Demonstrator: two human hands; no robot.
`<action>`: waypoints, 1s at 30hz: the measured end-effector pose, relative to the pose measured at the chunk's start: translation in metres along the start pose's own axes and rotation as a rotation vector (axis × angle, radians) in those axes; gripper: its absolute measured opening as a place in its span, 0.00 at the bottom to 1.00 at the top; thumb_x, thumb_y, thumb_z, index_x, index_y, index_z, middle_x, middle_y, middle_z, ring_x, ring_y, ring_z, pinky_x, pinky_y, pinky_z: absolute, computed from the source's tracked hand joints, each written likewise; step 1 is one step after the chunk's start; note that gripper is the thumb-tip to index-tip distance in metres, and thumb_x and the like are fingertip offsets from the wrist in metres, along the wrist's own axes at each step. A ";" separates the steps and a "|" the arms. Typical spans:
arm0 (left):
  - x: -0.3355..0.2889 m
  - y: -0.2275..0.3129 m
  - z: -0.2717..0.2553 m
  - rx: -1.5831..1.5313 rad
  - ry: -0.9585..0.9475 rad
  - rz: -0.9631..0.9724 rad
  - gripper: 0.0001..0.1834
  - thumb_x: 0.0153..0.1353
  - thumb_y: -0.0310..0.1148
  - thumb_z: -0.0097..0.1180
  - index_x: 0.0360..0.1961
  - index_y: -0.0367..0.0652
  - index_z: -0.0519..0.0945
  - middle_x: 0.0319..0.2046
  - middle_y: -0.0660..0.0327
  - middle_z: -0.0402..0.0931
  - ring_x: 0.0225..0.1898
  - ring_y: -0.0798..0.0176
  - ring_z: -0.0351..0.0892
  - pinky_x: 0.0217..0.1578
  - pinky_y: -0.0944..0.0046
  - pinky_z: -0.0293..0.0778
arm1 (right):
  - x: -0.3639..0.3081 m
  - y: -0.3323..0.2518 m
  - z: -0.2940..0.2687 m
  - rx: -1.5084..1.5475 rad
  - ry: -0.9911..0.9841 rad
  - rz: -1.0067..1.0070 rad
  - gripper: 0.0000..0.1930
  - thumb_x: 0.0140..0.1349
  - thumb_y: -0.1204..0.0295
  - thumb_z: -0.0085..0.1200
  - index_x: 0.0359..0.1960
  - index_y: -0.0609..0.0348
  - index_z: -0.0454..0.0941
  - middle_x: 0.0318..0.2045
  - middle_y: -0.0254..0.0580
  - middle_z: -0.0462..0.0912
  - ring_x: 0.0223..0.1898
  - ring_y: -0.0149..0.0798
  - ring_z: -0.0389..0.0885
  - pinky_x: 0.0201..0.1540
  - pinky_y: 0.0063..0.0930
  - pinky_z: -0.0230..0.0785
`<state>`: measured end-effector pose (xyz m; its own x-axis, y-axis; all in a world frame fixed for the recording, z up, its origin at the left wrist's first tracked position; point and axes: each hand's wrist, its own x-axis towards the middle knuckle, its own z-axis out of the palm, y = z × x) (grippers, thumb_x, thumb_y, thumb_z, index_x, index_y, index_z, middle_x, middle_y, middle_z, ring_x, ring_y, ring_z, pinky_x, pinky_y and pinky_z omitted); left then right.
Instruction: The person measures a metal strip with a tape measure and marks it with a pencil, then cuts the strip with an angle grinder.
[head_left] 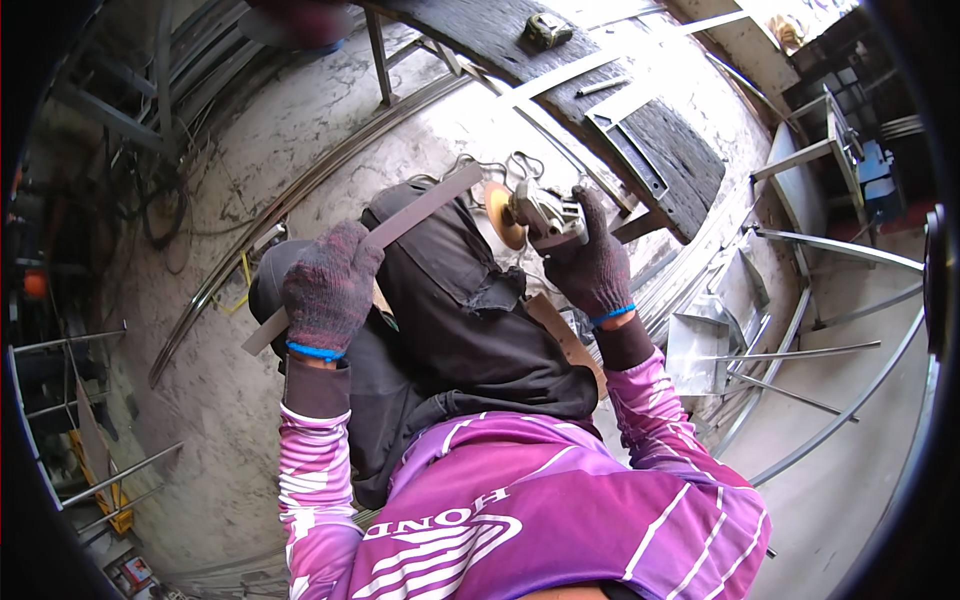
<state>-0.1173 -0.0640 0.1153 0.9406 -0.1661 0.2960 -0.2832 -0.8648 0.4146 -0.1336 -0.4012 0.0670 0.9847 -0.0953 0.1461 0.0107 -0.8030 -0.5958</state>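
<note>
My left hand, in a dark knitted glove with a blue cuff, is closed round a flat grey metal bar. The bar slants up to the right across my raised knee, its lower end sticking out below the fist. In a matching glove, my right hand grips an angle grinder with a tan disc on its left side. A small gap separates the disc from the bar's upper end. Whether the disc is spinning I cannot tell. Dark trousers cover my bent legs beneath both hands.
A dark wooden bench stands ahead, carrying a tape measure, a metal square and flat strips. Long metal lengths lie on the floor to the left. Curved metal rods and sheet-metal pieces are at the right. A cord lies behind the grinder.
</note>
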 end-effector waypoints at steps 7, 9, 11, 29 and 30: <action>-0.001 -0.008 -0.017 0.262 -0.011 0.223 0.18 0.60 0.34 0.65 0.52 0.42 0.83 0.32 0.53 0.84 0.36 0.44 0.85 0.39 0.46 0.78 | -0.011 0.028 0.005 0.115 0.017 0.052 0.48 0.49 0.68 0.67 0.73 0.42 0.57 0.37 0.54 0.87 0.38 0.64 0.87 0.38 0.52 0.80; 0.008 -0.015 -0.026 0.034 -0.107 0.209 0.13 0.63 0.37 0.62 0.47 0.46 0.84 0.31 0.52 0.84 0.35 0.43 0.85 0.37 0.45 0.78 | -0.008 0.028 0.004 0.183 0.051 0.034 0.47 0.48 0.69 0.67 0.72 0.41 0.57 0.40 0.55 0.87 0.38 0.64 0.87 0.38 0.51 0.80; 0.015 -0.019 -0.031 0.119 -0.245 0.104 0.14 0.66 0.40 0.60 0.47 0.45 0.84 0.32 0.49 0.84 0.36 0.40 0.84 0.37 0.44 0.78 | -0.002 0.025 0.002 0.173 0.054 0.048 0.47 0.48 0.69 0.67 0.72 0.42 0.57 0.41 0.55 0.87 0.38 0.63 0.87 0.38 0.51 0.80; 0.025 -0.011 -0.031 0.209 -0.383 -0.035 0.18 0.70 0.47 0.56 0.46 0.45 0.86 0.32 0.46 0.84 0.36 0.39 0.85 0.36 0.43 0.79 | 0.033 -0.020 0.000 0.081 0.047 -0.083 0.48 0.49 0.66 0.70 0.73 0.46 0.58 0.42 0.60 0.87 0.42 0.65 0.87 0.41 0.52 0.80; 0.025 -0.011 -0.032 0.218 -0.383 -0.021 0.18 0.70 0.48 0.56 0.46 0.45 0.86 0.32 0.45 0.84 0.35 0.39 0.85 0.36 0.43 0.78 | 0.031 -0.019 0.002 0.081 0.047 -0.082 0.48 0.49 0.66 0.70 0.73 0.46 0.58 0.42 0.60 0.87 0.42 0.65 0.87 0.41 0.52 0.80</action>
<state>-0.0965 -0.0433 0.1453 0.9589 -0.2755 -0.0681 -0.2557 -0.9429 0.2136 -0.1034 -0.3879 0.0817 0.9706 -0.0603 0.2330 0.1068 -0.7596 -0.6416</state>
